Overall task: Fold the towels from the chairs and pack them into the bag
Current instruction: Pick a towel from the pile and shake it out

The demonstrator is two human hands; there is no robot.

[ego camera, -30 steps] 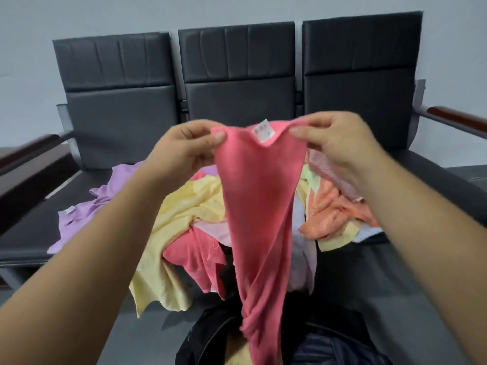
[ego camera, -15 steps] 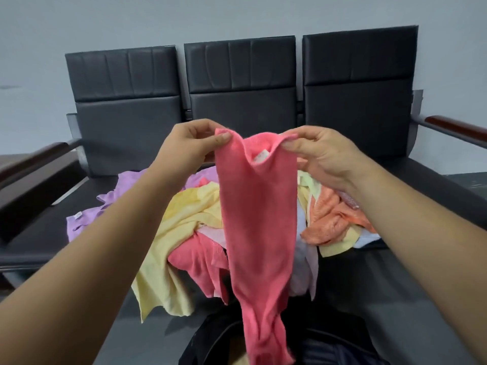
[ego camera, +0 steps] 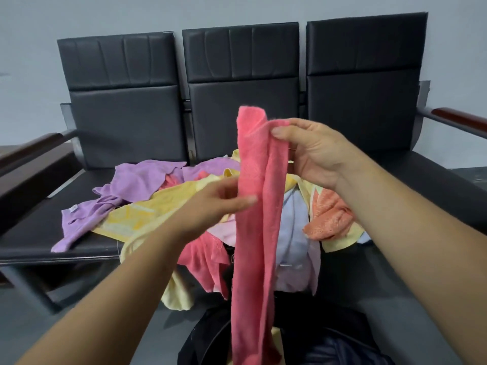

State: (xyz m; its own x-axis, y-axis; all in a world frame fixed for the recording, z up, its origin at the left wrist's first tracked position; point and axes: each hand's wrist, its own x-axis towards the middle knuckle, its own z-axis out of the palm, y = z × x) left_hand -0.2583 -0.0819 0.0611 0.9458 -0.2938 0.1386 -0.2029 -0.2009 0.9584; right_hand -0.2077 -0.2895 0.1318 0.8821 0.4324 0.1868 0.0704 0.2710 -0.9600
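Observation:
A pink towel hangs lengthwise, doubled over, in front of me. My right hand pinches both of its top corners together near the upper end. My left hand is lower, at the towel's left edge about midway down, fingers extended toward the cloth and blurred; whether it grips is unclear. The towel's lower end dangles into the open dark bag at the bottom of the view. Behind it a heap of towels in purple, yellow, pink, pale blue and orange lies on the black chairs.
Three joined black padded chairs stand against a grey wall, with wooden armrests at the left and right. Several towels spill over the seat's front edge above the bag. Grey floor lies beside the bag.
The two top corners were brought together into my right hand. My left hand let go of its corner and dropped to the towel's middle. The towel now hangs narrower.

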